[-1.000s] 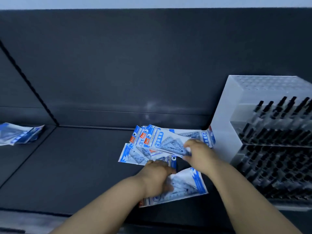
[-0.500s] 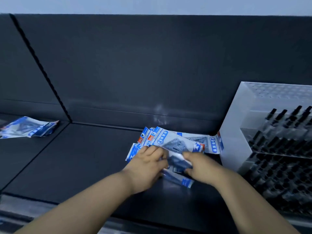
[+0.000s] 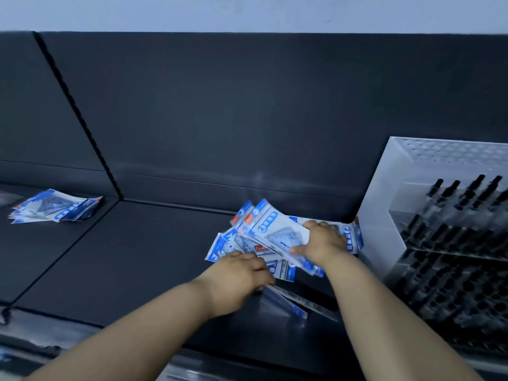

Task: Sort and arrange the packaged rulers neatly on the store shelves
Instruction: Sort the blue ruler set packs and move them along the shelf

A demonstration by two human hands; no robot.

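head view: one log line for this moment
stage: sorting | right grip: holds top ruler packet | left grip: holds lower packet | second pile: far left

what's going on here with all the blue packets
A person is sorting a loose fan of ruler packs on the dark shelf, beside a clear pen rack. The right hand grips the top pack; the left hand curls over the lower ones. Nothing is squared up yet. A second pile lies on the shelf section to the left.
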